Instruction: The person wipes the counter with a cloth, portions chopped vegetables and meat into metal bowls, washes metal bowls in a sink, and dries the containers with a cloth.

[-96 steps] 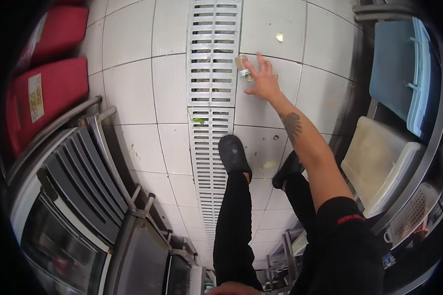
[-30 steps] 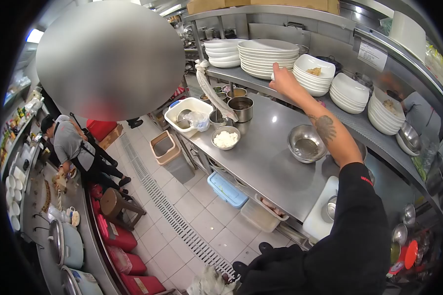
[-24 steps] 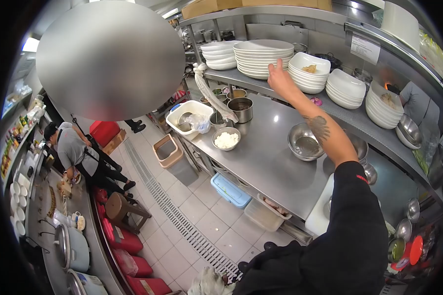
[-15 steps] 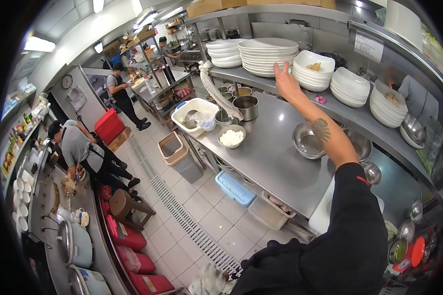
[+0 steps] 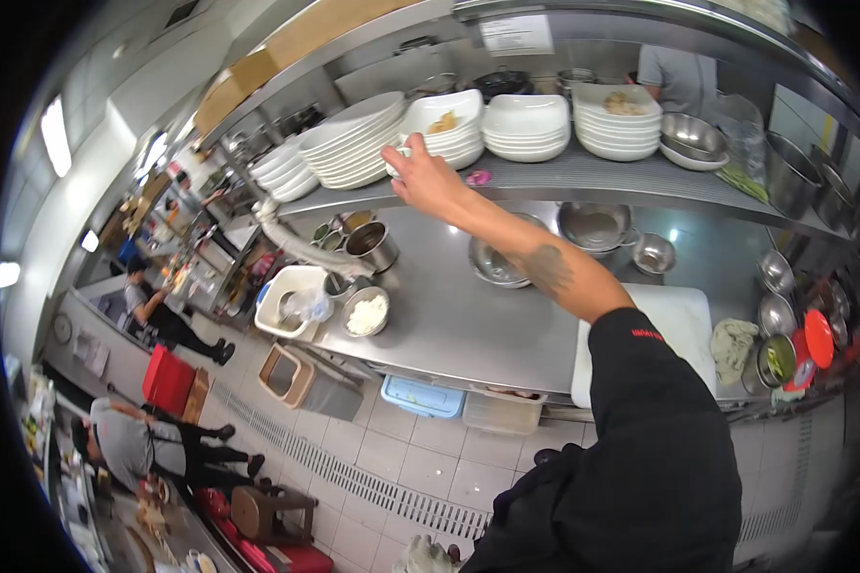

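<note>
My right hand [image 5: 419, 177] reaches over the front edge of the metal shelf [image 5: 535, 181], between a stack of large white plates [image 5: 354, 143] and a stack of square white bowls [image 5: 449, 143]. Its fingers are closed round a small pale jar [image 5: 397, 159], mostly hidden by them. A purple onion piece [image 5: 478, 178] lies on the shelf just right of the hand. Under the forearm is a metal bowl [image 5: 492, 263] on the steel counter [image 5: 449, 315]. My left hand is not visible; a pale cloth or glove [image 5: 424, 554] shows at the bottom edge.
White cutting board [image 5: 683, 329], bowl of white food [image 5: 366, 312], white tub [image 5: 275, 301] and metal pot [image 5: 373, 246] stand on the counter. A bin [image 5: 287, 375] and stool [image 5: 250, 514] are on the floor. Co-workers [image 5: 129, 439] stand at the left.
From the floor beside the drain, where it reached for a small jar, my right hand has come up to the shelf. The view has since turned right, showing more of the counter's right end.
</note>
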The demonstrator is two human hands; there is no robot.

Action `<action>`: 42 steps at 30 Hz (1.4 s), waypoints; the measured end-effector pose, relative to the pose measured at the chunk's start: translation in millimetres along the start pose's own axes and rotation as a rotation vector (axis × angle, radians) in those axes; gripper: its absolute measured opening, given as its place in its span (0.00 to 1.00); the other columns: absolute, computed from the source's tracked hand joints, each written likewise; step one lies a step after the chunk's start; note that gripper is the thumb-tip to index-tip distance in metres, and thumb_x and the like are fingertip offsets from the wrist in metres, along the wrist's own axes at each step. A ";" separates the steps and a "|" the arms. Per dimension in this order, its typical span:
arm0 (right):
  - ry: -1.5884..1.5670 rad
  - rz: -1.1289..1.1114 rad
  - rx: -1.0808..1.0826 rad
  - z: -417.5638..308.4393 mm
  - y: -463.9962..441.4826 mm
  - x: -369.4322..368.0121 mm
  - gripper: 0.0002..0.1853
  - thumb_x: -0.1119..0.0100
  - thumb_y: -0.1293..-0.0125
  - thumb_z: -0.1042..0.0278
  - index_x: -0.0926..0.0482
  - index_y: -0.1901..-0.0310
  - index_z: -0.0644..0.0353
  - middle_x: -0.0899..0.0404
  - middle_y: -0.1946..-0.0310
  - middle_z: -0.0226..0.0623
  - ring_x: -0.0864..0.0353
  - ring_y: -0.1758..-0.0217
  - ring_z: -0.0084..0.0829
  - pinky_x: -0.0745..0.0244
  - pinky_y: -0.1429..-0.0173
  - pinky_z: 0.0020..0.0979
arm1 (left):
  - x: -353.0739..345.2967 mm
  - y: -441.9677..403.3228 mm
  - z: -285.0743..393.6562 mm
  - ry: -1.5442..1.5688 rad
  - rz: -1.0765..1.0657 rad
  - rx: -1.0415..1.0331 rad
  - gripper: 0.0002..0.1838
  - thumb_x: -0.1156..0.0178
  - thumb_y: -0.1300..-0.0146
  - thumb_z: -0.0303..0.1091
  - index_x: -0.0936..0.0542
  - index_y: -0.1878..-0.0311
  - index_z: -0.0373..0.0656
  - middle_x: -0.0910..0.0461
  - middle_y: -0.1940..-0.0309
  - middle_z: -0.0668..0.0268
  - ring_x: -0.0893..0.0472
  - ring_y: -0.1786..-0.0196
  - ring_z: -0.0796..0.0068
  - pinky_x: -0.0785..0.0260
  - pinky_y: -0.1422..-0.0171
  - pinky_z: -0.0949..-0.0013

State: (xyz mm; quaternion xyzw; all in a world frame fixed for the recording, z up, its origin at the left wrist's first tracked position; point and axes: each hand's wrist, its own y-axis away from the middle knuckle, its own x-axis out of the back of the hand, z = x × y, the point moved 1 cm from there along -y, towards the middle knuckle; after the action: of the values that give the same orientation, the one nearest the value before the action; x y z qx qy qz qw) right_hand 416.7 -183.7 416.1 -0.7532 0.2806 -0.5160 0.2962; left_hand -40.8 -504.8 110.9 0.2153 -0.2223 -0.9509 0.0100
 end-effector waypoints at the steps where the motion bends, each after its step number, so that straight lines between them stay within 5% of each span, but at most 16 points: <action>1: -0.085 0.065 0.003 1.9 16.0 25.4 0.22 0.41 0.40 0.65 0.29 0.43 0.54 0.37 0.43 0.59 0.18 0.64 0.52 0.19 0.57 0.45 | -3.2 -4.9 0.9 0.005 -0.015 0.013 0.36 0.54 0.38 0.57 0.29 0.39 0.35 0.28 0.40 0.49 0.26 0.41 0.50 0.35 0.34 0.49; 5: 0.142 0.445 -0.226 59.6 97.6 145.8 0.23 0.33 0.43 0.63 0.26 0.45 0.53 0.28 0.48 0.46 0.17 0.62 0.43 0.21 0.57 0.41 | -12.4 -24.1 1.3 -0.013 -0.052 0.050 0.36 0.54 0.38 0.57 0.29 0.39 0.35 0.28 0.39 0.49 0.26 0.40 0.50 0.35 0.34 0.49; 9: 0.452 0.488 -0.388 125.8 142.8 227.9 0.25 0.33 0.44 0.67 0.28 0.44 0.56 0.29 0.49 0.57 0.21 0.54 0.58 0.22 0.50 0.48 | -22.6 -38.2 1.4 -0.014 -0.102 0.063 0.36 0.54 0.39 0.57 0.29 0.39 0.35 0.29 0.39 0.49 0.26 0.40 0.50 0.35 0.34 0.50; 12: 0.523 0.307 -0.530 170.1 157.6 232.2 0.27 0.31 0.45 0.68 0.30 0.44 0.57 0.31 0.49 0.58 0.22 0.54 0.60 0.23 0.50 0.49 | -27.2 -41.5 1.3 0.006 -0.128 0.070 0.36 0.55 0.39 0.57 0.29 0.39 0.35 0.29 0.39 0.49 0.26 0.40 0.50 0.35 0.34 0.50; 17: 0.465 0.384 -0.430 162.4 176.7 220.1 0.27 0.30 0.45 0.66 0.31 0.45 0.60 0.36 0.47 0.59 0.24 0.54 0.64 0.24 0.52 0.53 | -24.3 -33.3 4.7 0.064 -0.147 0.066 0.36 0.55 0.39 0.57 0.29 0.39 0.35 0.29 0.38 0.49 0.26 0.40 0.50 0.35 0.33 0.50; 19: 0.512 0.499 -0.447 127.2 186.8 209.0 0.28 0.30 0.45 0.65 0.30 0.43 0.57 0.30 0.50 0.52 0.21 0.53 0.50 0.23 0.54 0.42 | -27.8 -33.1 4.9 0.094 -0.149 0.062 0.36 0.55 0.39 0.57 0.29 0.38 0.35 0.29 0.38 0.49 0.26 0.40 0.50 0.35 0.33 0.50; 20: 0.404 0.410 -0.355 107.3 196.2 189.6 0.27 0.31 0.45 0.66 0.29 0.43 0.56 0.30 0.50 0.48 0.21 0.52 0.44 0.23 0.55 0.38 | -28.5 -33.6 3.7 0.115 -0.151 0.059 0.36 0.55 0.39 0.57 0.29 0.38 0.35 0.29 0.38 0.49 0.26 0.40 0.50 0.35 0.33 0.50; 23: -0.815 -0.177 -0.378 34.5 260.5 83.7 0.24 0.31 0.44 0.63 0.27 0.47 0.58 0.29 0.43 0.35 0.24 0.46 0.33 0.28 0.45 0.32 | -27.6 -34.2 0.6 0.145 -0.155 0.069 0.36 0.55 0.39 0.57 0.29 0.38 0.36 0.29 0.38 0.49 0.26 0.40 0.50 0.36 0.33 0.50; 25: -0.869 -0.930 -0.119 -37.0 313.1 26.9 0.37 0.34 0.38 0.58 0.40 0.31 0.54 0.35 0.34 0.40 0.37 0.32 0.38 0.40 0.30 0.42 | -27.2 -34.7 1.1 0.159 -0.168 0.078 0.36 0.55 0.39 0.57 0.29 0.38 0.36 0.29 0.38 0.49 0.26 0.40 0.50 0.36 0.33 0.50; 28: -1.381 -1.075 0.100 -97.4 383.2 -31.9 0.41 0.37 0.35 0.57 0.48 0.27 0.54 0.39 0.33 0.38 0.34 0.32 0.38 0.34 0.33 0.41 | -27.5 -39.0 -1.5 0.275 -0.188 0.056 0.36 0.55 0.39 0.57 0.29 0.38 0.36 0.29 0.38 0.49 0.26 0.39 0.50 0.36 0.33 0.50; 30: -1.683 -1.359 -0.666 -117.8 394.4 -20.9 0.39 0.38 0.34 0.58 0.49 0.27 0.54 0.35 0.38 0.36 0.21 0.48 0.32 0.22 0.50 0.34 | -29.6 -41.7 -5.1 0.448 -0.236 0.042 0.36 0.55 0.39 0.57 0.29 0.38 0.36 0.29 0.37 0.49 0.26 0.39 0.50 0.36 0.32 0.50; 31: -1.877 -1.041 -0.509 -109.3 416.7 -49.7 0.31 0.40 0.33 0.62 0.39 0.31 0.56 0.28 0.49 0.32 0.20 0.65 0.23 0.24 0.68 0.24 | -37.8 -46.8 -6.5 0.546 -0.286 0.048 0.36 0.55 0.39 0.57 0.29 0.38 0.36 0.29 0.37 0.49 0.26 0.39 0.50 0.36 0.32 0.50; 32: -1.800 -1.139 -0.921 -102.4 397.1 -41.2 0.19 0.42 0.31 0.65 0.29 0.41 0.56 0.25 0.59 0.27 0.24 0.71 0.18 0.31 0.75 0.18 | -41.7 -48.5 -6.9 0.642 -0.340 0.056 0.36 0.55 0.39 0.57 0.29 0.38 0.36 0.29 0.37 0.49 0.26 0.39 0.50 0.36 0.32 0.50; 34: -1.456 -1.246 -0.935 -105.2 348.6 -20.6 0.12 0.42 0.31 0.63 0.25 0.50 0.55 0.25 0.64 0.26 0.25 0.72 0.18 0.33 0.76 0.17 | -48.7 -61.7 -1.4 0.787 -0.417 0.084 0.36 0.55 0.39 0.57 0.29 0.38 0.36 0.29 0.37 0.49 0.26 0.39 0.50 0.36 0.32 0.50; 39: -1.737 -1.147 -0.782 -156.2 364.5 -34.6 0.13 0.38 0.34 0.64 0.27 0.52 0.56 0.34 0.55 0.28 0.26 0.68 0.18 0.27 0.73 0.21 | -60.1 -53.1 12.4 0.912 -0.300 0.146 0.36 0.55 0.39 0.57 0.30 0.37 0.37 0.28 0.38 0.48 0.26 0.39 0.49 0.36 0.31 0.49; 42: -1.607 -1.100 -0.691 -160.0 372.2 -44.0 0.14 0.36 0.36 0.67 0.29 0.53 0.56 0.35 0.55 0.27 0.27 0.64 0.19 0.24 0.69 0.22 | -59.5 -38.0 21.0 0.893 -0.354 0.114 0.37 0.55 0.38 0.58 0.32 0.35 0.37 0.29 0.38 0.49 0.27 0.38 0.49 0.36 0.32 0.49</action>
State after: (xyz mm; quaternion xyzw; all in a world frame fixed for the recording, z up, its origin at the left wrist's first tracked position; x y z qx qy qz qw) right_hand 208.5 -425.0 162.1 -0.9438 -0.2502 0.1840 -0.1133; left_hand 7.3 -455.0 135.8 0.6372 -0.2081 -0.7388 -0.0691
